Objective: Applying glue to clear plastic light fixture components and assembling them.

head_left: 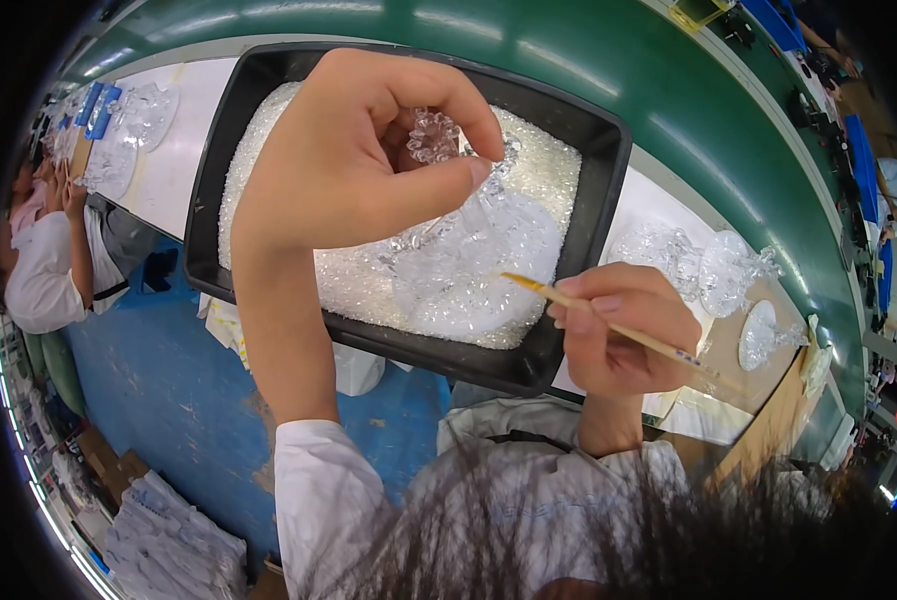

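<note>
My left grip [343, 165] is curling over the tray, thumb and forefinger nearly meeting as they are pinching the upper part of a clear ornament [503, 240]; the exact contact is partly hiding behind my fingers. My right grip [633, 335] is holding a slim brush [530, 285] like a pen, its orange tip pointing toward the ornament's broad disc. That disc is spreading above the glittering granules [548, 150] in the black tray [598, 200]; whether it is touching them, I cannot tell. I am judging the piece light, stiff and rather slippery, its beaded top looking fragile, so the plain stem is offering the safest hold and the disc's rim a second one. Beyond the tray, similar clear pieces are standing or lying on the worktop [196, 150], one group [723, 272] to my right and another [148, 115] to my left, near a co-worker [56, 260] in white. As for writing, faint lettering is showing on my pale shirt [558, 515] and small dark marks are dotting the brush handle; neither is reading clearly.
</note>
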{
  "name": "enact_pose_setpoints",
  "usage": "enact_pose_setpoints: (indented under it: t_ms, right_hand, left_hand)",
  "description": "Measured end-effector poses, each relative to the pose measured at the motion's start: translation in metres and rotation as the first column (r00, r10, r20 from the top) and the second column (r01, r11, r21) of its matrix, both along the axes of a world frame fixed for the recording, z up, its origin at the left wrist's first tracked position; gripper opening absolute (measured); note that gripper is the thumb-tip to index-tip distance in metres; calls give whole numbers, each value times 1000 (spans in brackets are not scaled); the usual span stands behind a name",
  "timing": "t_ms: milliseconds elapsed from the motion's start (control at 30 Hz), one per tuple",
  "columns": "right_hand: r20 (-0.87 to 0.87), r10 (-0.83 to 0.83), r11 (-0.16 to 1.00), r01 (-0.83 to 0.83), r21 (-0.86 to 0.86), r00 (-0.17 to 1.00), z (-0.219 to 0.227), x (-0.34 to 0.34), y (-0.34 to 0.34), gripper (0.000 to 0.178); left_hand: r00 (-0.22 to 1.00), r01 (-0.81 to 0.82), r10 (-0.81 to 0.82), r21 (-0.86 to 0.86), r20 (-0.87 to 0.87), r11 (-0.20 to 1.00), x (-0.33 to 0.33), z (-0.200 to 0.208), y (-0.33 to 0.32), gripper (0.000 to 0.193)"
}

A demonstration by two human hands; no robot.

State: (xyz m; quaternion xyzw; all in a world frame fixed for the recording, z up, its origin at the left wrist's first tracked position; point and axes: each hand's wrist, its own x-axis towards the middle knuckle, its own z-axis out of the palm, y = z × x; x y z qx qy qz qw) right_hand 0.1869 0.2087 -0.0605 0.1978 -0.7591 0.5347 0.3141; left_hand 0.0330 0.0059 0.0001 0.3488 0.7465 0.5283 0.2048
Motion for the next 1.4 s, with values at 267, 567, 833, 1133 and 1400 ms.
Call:
enact_pose_setpoints:
  t_ms: [267,567,833,1133,1400]
  right_hand:
    - [-7,4,1000,-4,8,1000,4,-2,4,22]
    - [-53,112,992,-109,61,992,11,-7,2,23]
    - [-21,-64,998,64,1,998,4,1,6,26]
    - [7,-116,993,116,5,993,6,-1,4,22]
    - [45,-121,992,122,-17,992,-2,-4,7,21]
  left_hand:
    - [1000,-1,1,-12,-10,1000,-1,2,0,9]
    - [1000,-6,6,-26,0,1000,-1,2,0,10]
    - [1000,2,-2,-6,-5,1000,-1,1,1,10]
    - [1000,5,-5,-13,-22,1000,-1,2,0,10]
    - [999,34,-33,20,-43,999,-1,0,0,8]
